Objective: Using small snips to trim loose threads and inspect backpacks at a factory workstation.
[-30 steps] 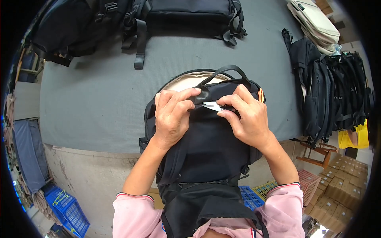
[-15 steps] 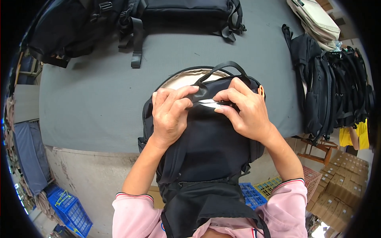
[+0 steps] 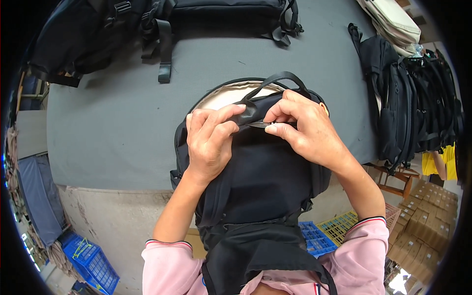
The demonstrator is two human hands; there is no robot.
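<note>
A black backpack [image 3: 268, 182] lies at the table's near edge, against my body, its cream lining [image 3: 221, 98] showing at the top. My left hand [image 3: 209, 140] is closed, pinching the fabric near the base of the carry handle [image 3: 290, 76]. Between the thumb and fingers of my right hand [image 3: 307, 130] is a pair of thread snips [image 3: 256, 125]. Their blade tips point left, reaching the fabric beside my left fingertips, and look nearly together. A bit of orange handle shows behind my right knuckles. Any thread at the tips is too small to make out.
Black bags [image 3: 226, 17] lie along the far side of the grey table [image 3: 113, 128]. More black backpacks [image 3: 393, 98] and a cream bag [image 3: 393, 24] stand at the right. Below are blue crates [image 3: 93, 263], cartons [image 3: 423, 216] and a wooden stool [image 3: 398, 179]. A person in yellow is at far right.
The blades of the snips have come together from a spread position. My right hand has tilted slightly, its forearm shifting right. My left hand keeps its pinch.
</note>
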